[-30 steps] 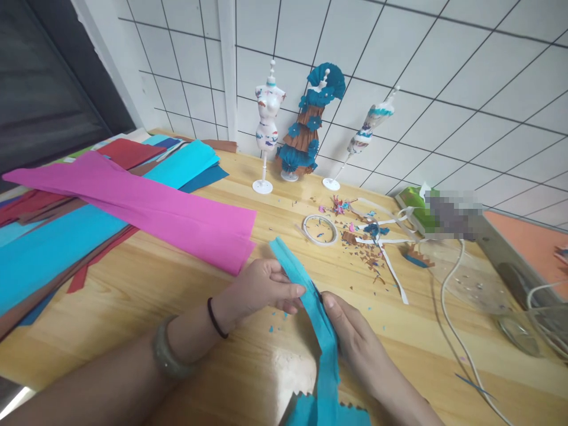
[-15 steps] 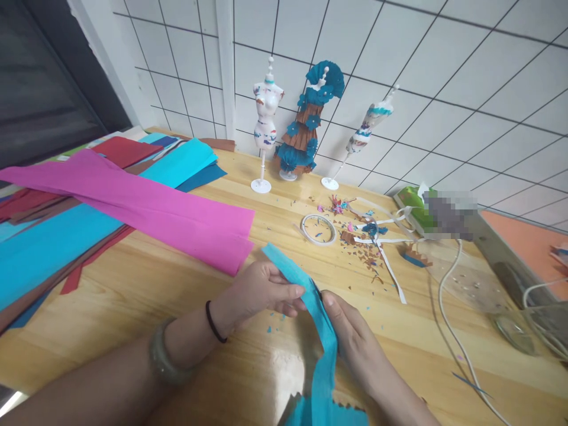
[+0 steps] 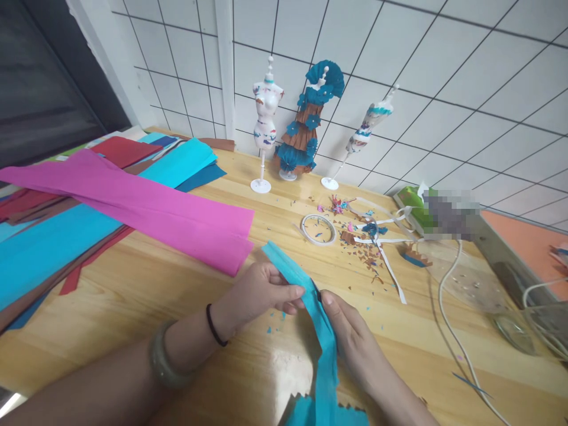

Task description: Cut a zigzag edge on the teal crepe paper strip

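Observation:
A long turquoise crepe paper strip (image 3: pixel 325 340) runs up from the bottom edge between my hands, folded lengthwise and bent midway. My left hand (image 3: pixel 274 290) pinches its upper part between thumb and fingers; the tip sticks out beyond them. At the strip's right edge, my right hand (image 3: pixel 348 325) is closed round a small dark-bladed tool (image 3: pixel 316 289), mostly hidden by the fingers and paper. Below lies more turquoise crepe paper (image 3: pixel 350 416) with a jagged edge.
Pink crepe paper (image 3: pixel 177 225) tops a pile of coloured sheets on the left. Three mini dress forms stand by the wall, the middle one in a paper dress (image 3: pixel 306 136). A tape roll (image 3: pixel 318 229), paper scraps (image 3: pixel 370 254) and a white cable (image 3: pixel 444 296) lie to the right.
The hanging lower part of the strip has swung slightly right and straightened. Both hands keep nearly the same place and grip.

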Action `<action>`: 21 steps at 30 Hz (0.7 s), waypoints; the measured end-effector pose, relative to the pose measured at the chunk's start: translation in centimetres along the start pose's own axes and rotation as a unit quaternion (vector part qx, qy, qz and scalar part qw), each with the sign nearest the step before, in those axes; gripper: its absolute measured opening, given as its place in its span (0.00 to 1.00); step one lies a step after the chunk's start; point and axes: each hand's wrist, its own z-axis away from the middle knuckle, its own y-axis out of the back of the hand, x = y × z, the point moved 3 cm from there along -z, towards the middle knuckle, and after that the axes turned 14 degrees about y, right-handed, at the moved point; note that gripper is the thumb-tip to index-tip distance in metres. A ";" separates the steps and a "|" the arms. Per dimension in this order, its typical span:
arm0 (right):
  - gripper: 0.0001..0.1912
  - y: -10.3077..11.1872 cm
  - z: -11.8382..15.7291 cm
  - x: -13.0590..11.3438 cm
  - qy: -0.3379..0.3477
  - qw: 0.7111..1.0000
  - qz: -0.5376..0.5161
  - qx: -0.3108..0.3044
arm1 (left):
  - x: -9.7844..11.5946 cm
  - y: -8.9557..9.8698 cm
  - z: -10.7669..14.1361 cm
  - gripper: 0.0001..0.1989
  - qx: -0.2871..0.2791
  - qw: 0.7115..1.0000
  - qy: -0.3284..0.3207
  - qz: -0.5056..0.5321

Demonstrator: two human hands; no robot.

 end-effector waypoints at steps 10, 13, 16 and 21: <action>0.19 0.1 -0.1 0.0 0.011 1.000 -0.003 0.006 | 0.2 -0.5 0.3 0.12 0.004 1.000 -0.013 -0.002; 0.20 0.2 0.0 0.4 0.000 0.999 0.012 0.030 | 0.3 -0.7 0.5 0.14 -0.006 1.000 0.006 0.029; 0.20 0.3 0.0 0.6 -0.002 0.999 0.018 0.039 | 0.3 -0.8 0.6 0.15 -0.011 0.999 0.020 0.045; 0.19 0.3 0.0 0.5 -0.005 0.999 0.016 0.039 | 0.3 -0.9 0.5 0.14 -0.007 0.998 0.032 0.055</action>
